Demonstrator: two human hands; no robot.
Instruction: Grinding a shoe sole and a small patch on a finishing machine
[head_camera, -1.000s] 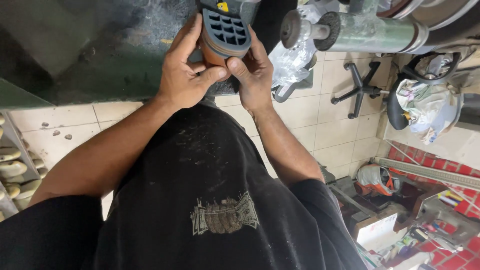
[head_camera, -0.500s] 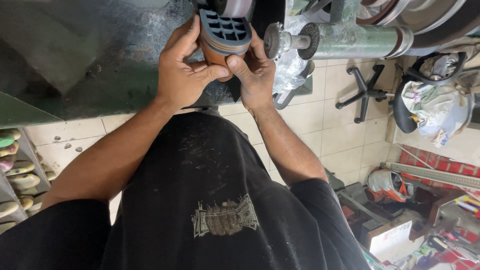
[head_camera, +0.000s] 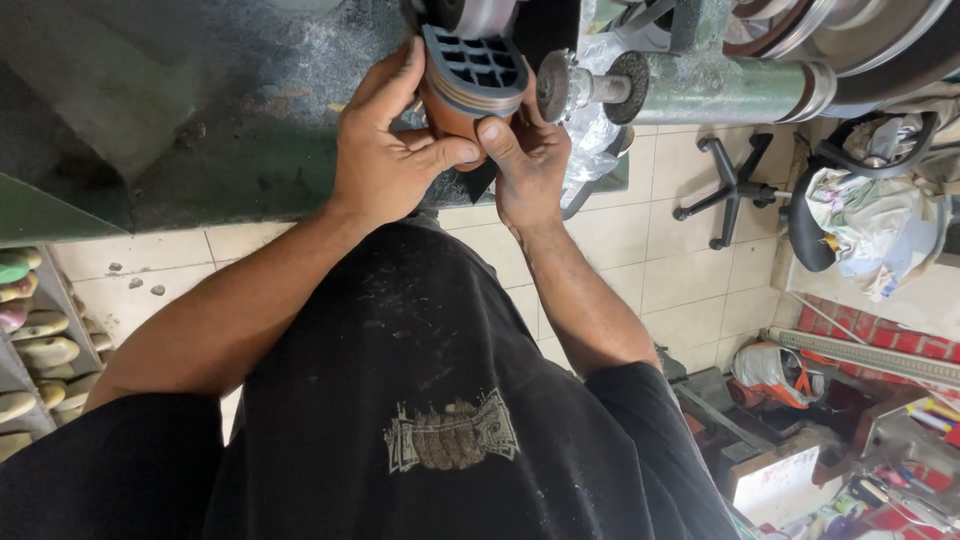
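Observation:
Both my hands hold a shoe with a dark blue gridded sole (head_camera: 475, 65) and an orange-brown upper, sole facing me, up against a spinning wheel at the top of a green machine (head_camera: 180, 130). My left hand (head_camera: 390, 150) wraps the shoe's left side, thumb across the upper. My right hand (head_camera: 525, 160) grips the right side, its thumb pressed beside the left thumb. Just right of the shoe, a small round grinding head (head_camera: 553, 85) sticks out on a metal shaft (head_camera: 720, 85).
A rack of shoe lasts (head_camera: 25, 330) stands at the left edge. On the tiled floor to the right are a chair base (head_camera: 735, 185), a chair with crumpled cloth (head_camera: 870, 225), and a cluttered corner with boxes and tools (head_camera: 850, 450).
The view has shifted slightly; the shoe and both hands sit a little lower and further right in frame, still pressed to the wheel. Grip is unchanged.

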